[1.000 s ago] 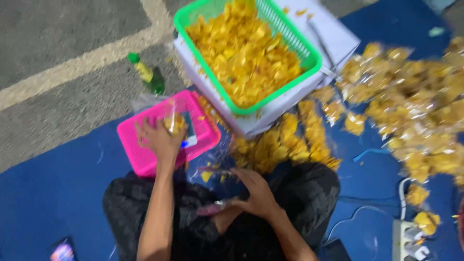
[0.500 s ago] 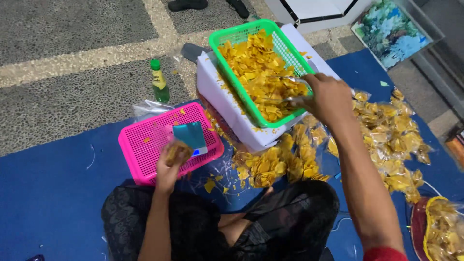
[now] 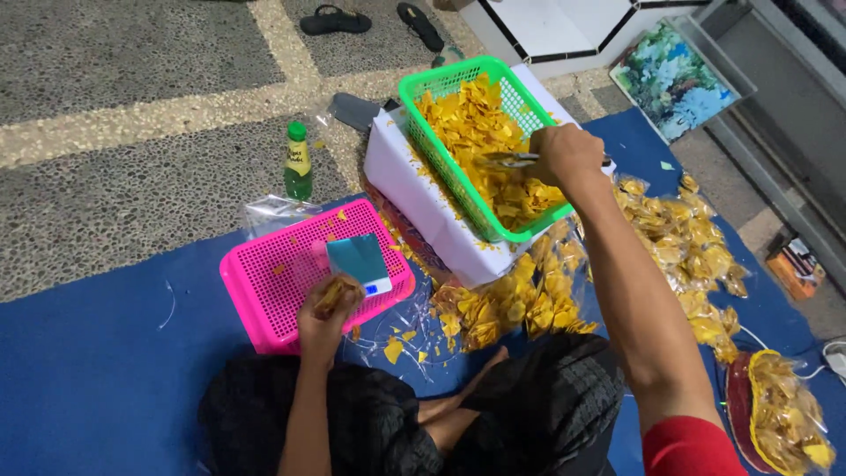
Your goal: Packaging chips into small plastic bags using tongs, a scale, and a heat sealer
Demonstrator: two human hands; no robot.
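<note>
Nearest us, our left hand [image 3: 323,310] is closed around a small clear plastic bag part-filled with yellow chips [image 3: 336,292], holding it at the near edge of the upturned pink plastic mesh basket [image 3: 282,273]. Just beyond the bag, on that basket, sits a small flat scale with a teal top and white base [image 3: 360,263]; bag and scale look to be touching or nearly so, we cannot tell which. We judge the step in hand to be filling: the bag waits at the scale while more chips are fetched. Loose chips lie scattered on the blue mat [image 3: 97,353] between our knees and the baskets. Farther out, our right hand [image 3: 564,154] reaches at full stretch into the green plastic mesh basket [image 3: 493,231], fingers wrapped tight on the handle of a pair of metal tongs [image 3: 507,160], the tips pointing left over the heap of loose yellow chips [image 3: 476,141]. Whether the tips already grip any chips we cannot tell. The next move, as we read it, calls for pinching a modest portion and carrying it back across to the bag mouth without spilling; bag and heap are well apart. The green basket rests on a white box [image 3: 414,198]. A pile of sealed clear bags of chips [image 3: 696,256] lies to the right, a green bottle [image 3: 298,162] on the stone floor beyond.
</note>
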